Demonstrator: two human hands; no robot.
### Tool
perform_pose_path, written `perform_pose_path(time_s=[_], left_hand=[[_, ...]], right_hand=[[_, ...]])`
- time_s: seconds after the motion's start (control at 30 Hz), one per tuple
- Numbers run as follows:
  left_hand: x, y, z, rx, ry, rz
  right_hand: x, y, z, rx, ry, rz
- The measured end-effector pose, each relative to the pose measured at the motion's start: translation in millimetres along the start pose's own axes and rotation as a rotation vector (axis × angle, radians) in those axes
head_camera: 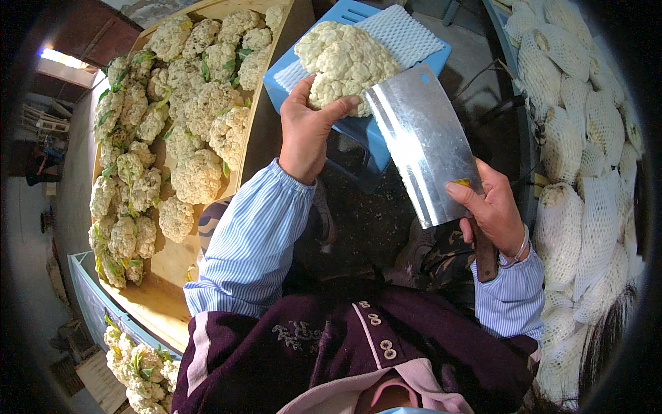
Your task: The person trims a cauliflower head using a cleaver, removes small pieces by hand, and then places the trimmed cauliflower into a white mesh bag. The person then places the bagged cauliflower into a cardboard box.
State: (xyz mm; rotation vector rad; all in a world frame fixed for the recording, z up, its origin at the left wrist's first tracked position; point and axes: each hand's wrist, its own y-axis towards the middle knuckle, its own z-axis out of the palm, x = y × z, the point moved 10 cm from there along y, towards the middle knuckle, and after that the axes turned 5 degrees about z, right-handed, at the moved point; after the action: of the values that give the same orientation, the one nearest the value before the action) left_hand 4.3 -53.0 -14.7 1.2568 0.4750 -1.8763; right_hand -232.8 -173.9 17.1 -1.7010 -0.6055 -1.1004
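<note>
A pale cauliflower head (351, 62) rests on a white foam net sleeve (406, 33), which lies across a blue plastic stool (339, 11). My left hand (310, 124) grips the near side of this head, thumb and fingers spread around its lower edge. In my right hand (491, 202) is a cleaver (421, 139) with a broad steel blade and a brown wooden handle. My thumb presses on the blade's face near the handle. The blade's far corner lies close to the cauliflower's right side; whether they touch I cannot tell.
To the left, a wooden bin (258, 108) holds many cauliflower heads, some with green leaves. More cauliflowers (142, 370) fill a blue-rimmed crate (103, 295) at the lower left. Along the right, a container (512, 62) is packed with foam-netted cauliflowers (558, 233).
</note>
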Motion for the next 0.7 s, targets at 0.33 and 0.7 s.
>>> perform_pose_path(time_s=[0.33,0.7], left_hand=[[-6,7,-5,0.112,-0.131,-0.104],[-8,10,-11,0.128,-0.192,-0.144]], right_hand=[[0,5,1,0.010,0.040,-0.022],[45,43,31,-0.097,0.485,-0.355]])
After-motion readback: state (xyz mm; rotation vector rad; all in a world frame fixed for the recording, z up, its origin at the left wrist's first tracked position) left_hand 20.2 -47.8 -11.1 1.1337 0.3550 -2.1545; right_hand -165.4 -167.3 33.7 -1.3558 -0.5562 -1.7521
